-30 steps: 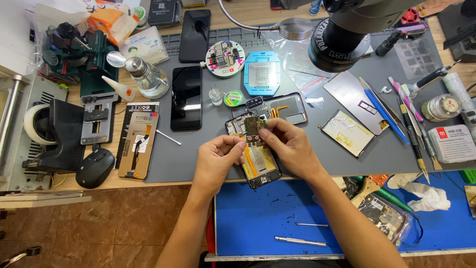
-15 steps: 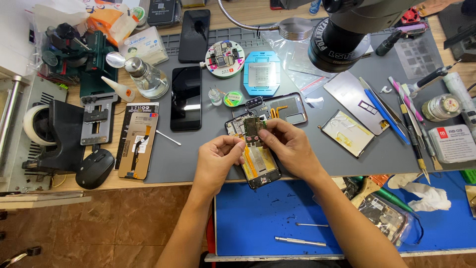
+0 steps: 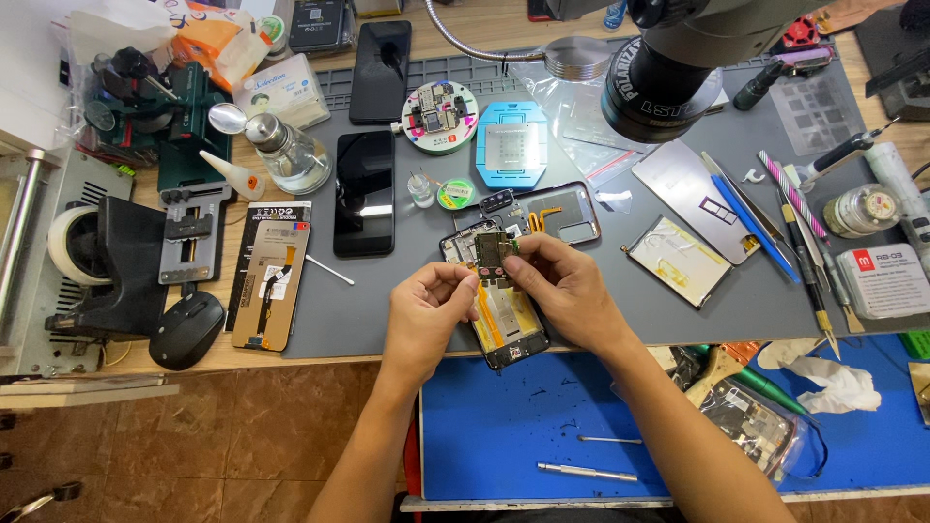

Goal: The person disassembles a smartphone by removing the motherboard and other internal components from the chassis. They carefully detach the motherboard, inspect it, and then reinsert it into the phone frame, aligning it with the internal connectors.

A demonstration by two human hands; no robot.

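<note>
My left hand [image 3: 426, 315] and my right hand [image 3: 567, 286] meet over an opened phone body [image 3: 504, 324] that lies on the grey work mat [image 3: 387, 310]. Both pinch a small green circuit board [image 3: 492, 254], held just above the top end of the phone. The phone's yellow inner parts and orange flex cable show between my hands. A second phone frame with an orange flex [image 3: 557, 213] lies just behind my fingers.
A microscope head [image 3: 668, 68] hangs over the mat at the back right. Two dark phones [image 3: 363, 194] [image 3: 380, 73], a round board holder [image 3: 441, 116], a blue stencil frame [image 3: 511, 143], tweezers and tools [image 3: 775, 223], a screen part [image 3: 271, 276], a mouse [image 3: 187, 329], a blue mat [image 3: 542, 426].
My hands and the small board stay almost in place; the fingers shift only slightly on the board.
</note>
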